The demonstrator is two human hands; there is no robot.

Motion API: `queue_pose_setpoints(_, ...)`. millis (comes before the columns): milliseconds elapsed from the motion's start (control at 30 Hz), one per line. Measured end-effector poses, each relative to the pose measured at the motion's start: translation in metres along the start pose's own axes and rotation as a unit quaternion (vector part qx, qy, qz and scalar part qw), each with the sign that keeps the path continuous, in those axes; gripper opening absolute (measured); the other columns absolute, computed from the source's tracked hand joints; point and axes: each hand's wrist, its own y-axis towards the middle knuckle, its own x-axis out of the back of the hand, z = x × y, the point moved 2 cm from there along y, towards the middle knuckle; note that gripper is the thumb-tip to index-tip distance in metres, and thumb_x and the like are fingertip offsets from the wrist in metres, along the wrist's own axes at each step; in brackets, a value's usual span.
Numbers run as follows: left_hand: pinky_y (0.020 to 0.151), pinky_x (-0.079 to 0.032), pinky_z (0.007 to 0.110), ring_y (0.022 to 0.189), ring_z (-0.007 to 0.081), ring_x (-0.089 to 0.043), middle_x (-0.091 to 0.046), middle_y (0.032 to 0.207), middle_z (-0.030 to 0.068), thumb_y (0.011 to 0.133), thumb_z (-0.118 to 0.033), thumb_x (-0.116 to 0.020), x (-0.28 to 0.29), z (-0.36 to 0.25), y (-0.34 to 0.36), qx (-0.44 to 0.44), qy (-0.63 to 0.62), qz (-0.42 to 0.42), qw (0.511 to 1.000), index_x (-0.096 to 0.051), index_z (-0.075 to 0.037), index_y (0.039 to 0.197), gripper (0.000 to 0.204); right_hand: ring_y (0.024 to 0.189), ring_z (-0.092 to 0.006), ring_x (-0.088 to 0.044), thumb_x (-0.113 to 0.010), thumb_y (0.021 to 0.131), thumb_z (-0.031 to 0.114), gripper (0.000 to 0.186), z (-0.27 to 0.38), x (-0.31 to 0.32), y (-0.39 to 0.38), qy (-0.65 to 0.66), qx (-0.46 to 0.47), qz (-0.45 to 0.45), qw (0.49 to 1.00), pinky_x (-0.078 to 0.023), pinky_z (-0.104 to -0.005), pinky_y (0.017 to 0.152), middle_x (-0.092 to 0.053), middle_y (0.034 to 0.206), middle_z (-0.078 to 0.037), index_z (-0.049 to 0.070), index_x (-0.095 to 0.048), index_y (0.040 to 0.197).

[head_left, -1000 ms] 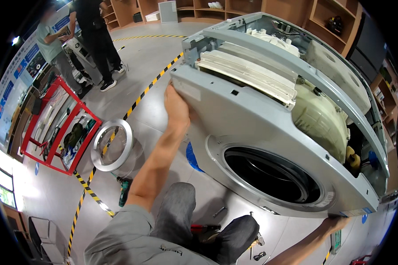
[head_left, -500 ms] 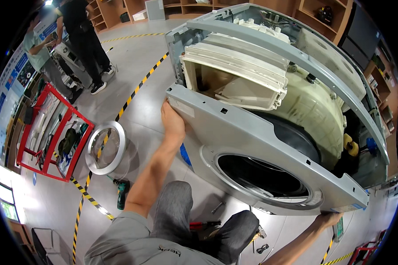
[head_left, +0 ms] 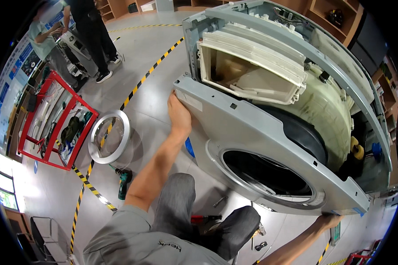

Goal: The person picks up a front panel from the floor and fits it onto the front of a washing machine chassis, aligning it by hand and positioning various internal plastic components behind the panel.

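Note:
My left hand (head_left: 180, 115) grips the left edge of a grey washing machine front panel (head_left: 263, 137), its fingers partly hidden behind the sheet metal. Under the panel's lower right corner, my right hand (head_left: 329, 221) is closed on the edge, fingers mostly out of sight. The panel has a large round opening and leans toward me, standing away from the open cabinet (head_left: 292, 33) at its top. Behind it show the white detergent drawer housing (head_left: 252, 66), the pale plastic tub (head_left: 331, 104) and part of the black door gasket (head_left: 300, 132).
On the floor to the left lie a silver round door ring (head_left: 127, 128), a green drill (head_left: 124, 182) and a red-framed rack (head_left: 70, 167) of parts. Near my knees are red-handled pliers (head_left: 201, 218) and small tools. Two people (head_left: 86, 33) stand far left. Shelves (head_left: 329, 15) line the back.
My view has shifted, so the room sits further right in the picture. The front panel has come slightly away from the cabinet toward me, with both hands still on it.

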Motion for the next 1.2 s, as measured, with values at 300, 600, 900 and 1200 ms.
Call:
queue_pose_setpoints(300, 0.086, -0.042, 0.031, 0.097, 0.0187, -0.053, -0.056, 0.105, 0.0095, 0.093, -0.026, -0.022, -0.024, -0.038, -0.001, 0.01, -0.048, 0.009, 0.999, -0.052, -0.001, 0.113, 0.043, 0.095, -0.0272, -0.056, -0.049, 0.087, 0.019, 0.035, 0.037, -0.015, 0.004, 0.017, 0.002, -0.003, 1.0, -0.047, -0.0395, 0.083, -0.056, 0.108, -0.016, -0.005, -0.052, 0.113)
queue_pose_setpoints(600, 0.086, -0.043, 0.031, 0.099, 0.0203, -0.054, -0.056, 0.107, 0.0115, 0.093, -0.027, -0.023, -0.041, -0.061, 0.021, -0.002, -0.087, 0.059, 0.994, -0.051, 0.001, 0.114, 0.045, 0.096, -0.0267, -0.056, -0.051, 0.087, 0.02, 0.033, 0.065, -0.041, 0.008, 0.035, 0.015, -0.008, 0.999, -0.047, -0.0395, 0.082, -0.056, 0.108, -0.016, -0.003, -0.053, 0.111)
queue_pose_setpoints(900, 0.084, -0.043, 0.03, 0.094, 0.0203, -0.055, -0.058, 0.102, 0.013, 0.092, -0.021, -0.021, -0.053, -0.082, 0.025, -0.038, -0.074, 0.021, 0.996, -0.053, 0.004, 0.108, 0.043, 0.097, -0.0262, -0.054, -0.051, 0.087, 0.023, 0.035, 0.07, -0.056, 0.016, 0.007, 0.048, 0.032, 0.998, -0.045, -0.0391, 0.084, -0.056, 0.107, -0.015, -0.003, -0.053, 0.112)
queue_pose_setpoints(1200, 0.083, -0.043, 0.031, 0.093, 0.0201, -0.055, -0.058, 0.101, 0.0128, 0.093, -0.022, -0.021, -0.051, -0.081, 0.032, -0.063, -0.056, 0.039, 0.996, -0.053, 0.003, 0.107, 0.043, 0.098, -0.0265, -0.054, -0.049, 0.088, 0.024, 0.038, 0.058, -0.044, 0.032, 0.024, 0.036, 0.031, 0.999, -0.044, -0.0394, 0.086, -0.056, 0.108, -0.014, -0.003, -0.052, 0.114)
